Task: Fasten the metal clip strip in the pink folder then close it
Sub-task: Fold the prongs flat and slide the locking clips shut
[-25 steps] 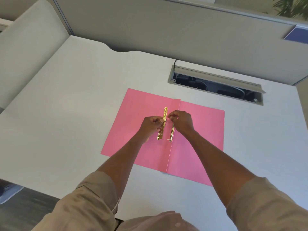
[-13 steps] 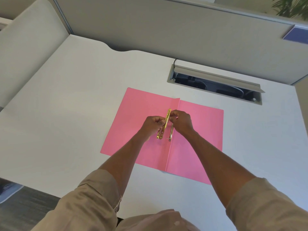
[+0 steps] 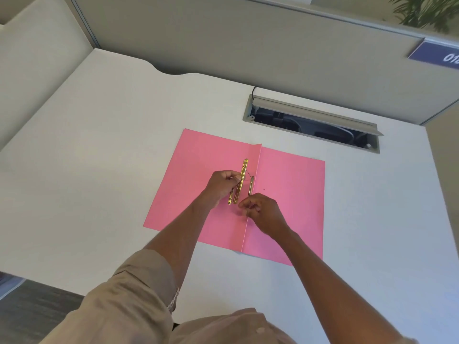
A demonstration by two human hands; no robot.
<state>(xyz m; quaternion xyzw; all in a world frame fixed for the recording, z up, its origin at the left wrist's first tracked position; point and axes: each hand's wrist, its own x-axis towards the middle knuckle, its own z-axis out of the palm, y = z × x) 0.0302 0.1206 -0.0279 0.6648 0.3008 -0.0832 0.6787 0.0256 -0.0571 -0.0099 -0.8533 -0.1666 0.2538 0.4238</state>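
Observation:
A pink folder (image 3: 290,184) lies open flat on the white desk (image 3: 99,170). Beside its centre fold, my left hand (image 3: 222,184) pinches a gold metal clip strip (image 3: 243,175) that stands tilted off the left page. A second gold bar (image 3: 250,188) lies along the fold, with a thin prong running up from it to the strip. My right hand (image 3: 260,209) is at the bar's near end, fingers pinched together over the fold; whether they grip the lower prong is hidden.
An open cable trough (image 3: 313,125) with a raised lid is set into the desk behind the folder. Grey partition panels (image 3: 248,45) wall the back and left. The desk's front edge runs near my sleeves (image 3: 129,294).
My right hand has moved from the strip's upper part down to the near end of the bar. The strip has swung more upright and its far end now reaches further up the page.

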